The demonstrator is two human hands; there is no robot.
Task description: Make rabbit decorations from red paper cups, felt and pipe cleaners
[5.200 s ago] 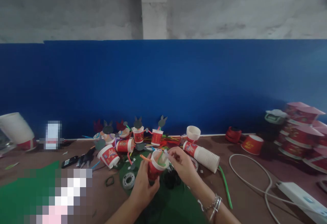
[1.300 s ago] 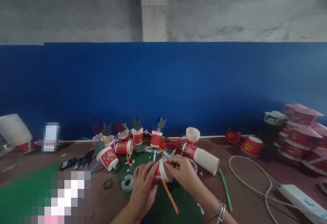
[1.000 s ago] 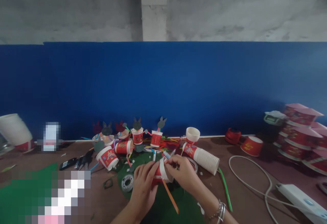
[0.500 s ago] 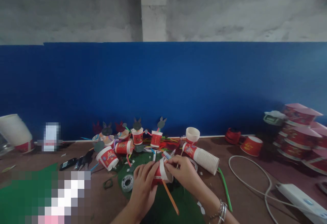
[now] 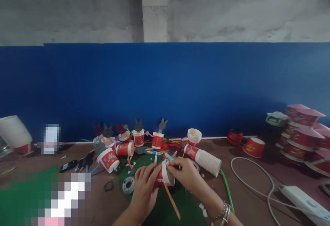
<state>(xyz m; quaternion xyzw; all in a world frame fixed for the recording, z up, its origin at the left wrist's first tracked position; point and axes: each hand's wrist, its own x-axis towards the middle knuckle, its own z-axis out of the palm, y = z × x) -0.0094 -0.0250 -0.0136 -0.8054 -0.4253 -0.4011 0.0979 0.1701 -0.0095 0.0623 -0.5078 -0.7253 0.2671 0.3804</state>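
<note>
Currently I have the fingers of my left hand (image 5: pixel 144 184) wrapped round one red paper cup (image 5: pixel 160 176), tipped over above the green mat (image 5: pixel 165 212). Probably I hold it sideways so that its white end faces my right hand (image 5: pixel 187 175), which can then work there. The fingers of that hand are closed in a pinch at the edge of the cup; whether something small sits between them, I cannot tell. One orange strip (image 5: pixel 172 200) juts from the cup's lower side towards me, likely angled that way to stay clear of my fingers.

Counting what lies about me, I find one grey tape roll (image 5: pixel 128 185) beside my left hand, seemingly put there to be within easy reach. Farther back, two cups with grey rabbit heads (image 5: pixel 148 138) stand upright, and two more tipped cups (image 5: pixel 107 160) lie to their left. On the other side there is one nested stack of cups (image 5: pixel 207 159) on its side, too tight for me to count, one upright white cup (image 5: pixel 194 136) behind it and one green tube (image 5: pixel 227 191) trailing down the worktop (image 5: pixel 244 195). Farther right sits one upside-down cup (image 5: pixel 254 147).
</note>
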